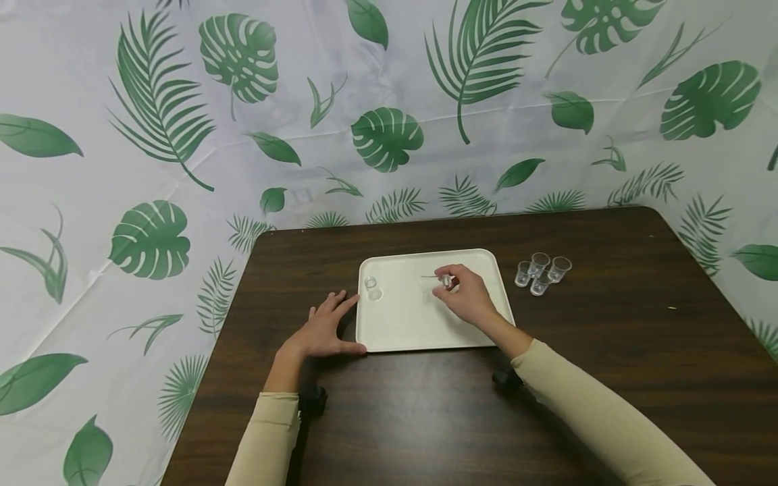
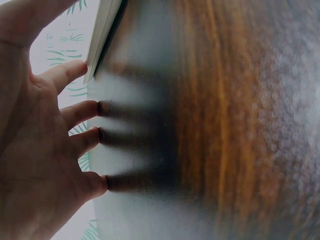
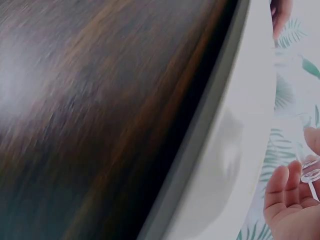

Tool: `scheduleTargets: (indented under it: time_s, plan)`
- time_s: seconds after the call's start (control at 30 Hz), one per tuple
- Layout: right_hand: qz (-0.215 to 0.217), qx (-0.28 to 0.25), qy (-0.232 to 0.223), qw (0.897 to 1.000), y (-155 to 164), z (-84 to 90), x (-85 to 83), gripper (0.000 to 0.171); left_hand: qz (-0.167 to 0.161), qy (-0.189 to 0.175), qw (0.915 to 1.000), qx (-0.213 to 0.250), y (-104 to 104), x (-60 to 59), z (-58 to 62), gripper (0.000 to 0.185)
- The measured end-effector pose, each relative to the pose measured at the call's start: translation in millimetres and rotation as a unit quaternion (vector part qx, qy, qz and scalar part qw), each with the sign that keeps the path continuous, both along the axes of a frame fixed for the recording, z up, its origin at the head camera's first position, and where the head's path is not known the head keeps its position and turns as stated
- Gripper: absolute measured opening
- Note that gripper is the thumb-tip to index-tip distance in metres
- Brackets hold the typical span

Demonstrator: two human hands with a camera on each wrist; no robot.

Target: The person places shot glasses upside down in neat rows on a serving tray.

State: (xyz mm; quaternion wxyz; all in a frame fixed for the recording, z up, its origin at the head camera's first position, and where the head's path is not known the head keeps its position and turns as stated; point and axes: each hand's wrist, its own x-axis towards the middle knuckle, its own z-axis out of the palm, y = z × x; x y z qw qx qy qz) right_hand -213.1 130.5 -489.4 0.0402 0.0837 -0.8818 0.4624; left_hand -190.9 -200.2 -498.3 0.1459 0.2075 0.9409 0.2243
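A white tray (image 1: 401, 331) lies on the dark wood table. At its left edge my left hand (image 1: 325, 331) spreads its fingers, with thumb and forefinger right at the tray's rim. The other fingertips (image 2: 92, 135) rest on the table in the left wrist view. Over the middle of the tray, my right hand (image 1: 468, 297) pinches a small clear plastic cup (image 3: 311, 170) between thumb and fingers. Part of that cup is hidden by the fingers. Another small clear cup (image 1: 371, 283) stands on the tray near its left side.
Several clear plastic cups (image 1: 539, 273) stand close together on the table, just right of the tray. A white cloth with green leaves (image 1: 389, 138) hangs behind the table (image 1: 632, 324) and along its left side.
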Motion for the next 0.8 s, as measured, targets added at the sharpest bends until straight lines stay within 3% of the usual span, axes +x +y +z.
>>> scheduleTargets:
  time_s: [0.47,0.8]
  plan:
    - [0.011,-0.011,-0.008,1.0,-39,-3.7,-7.1,0.033,0.005,-0.007,0.9999,-0.007,0,0.7,-0.6,0.11]
    - [0.021,0.008,0.026,0.999,-64,-8.4,-14.9,0.037,0.008,-0.01,0.9998,-0.014,0,0.1,-1.3,0.11]
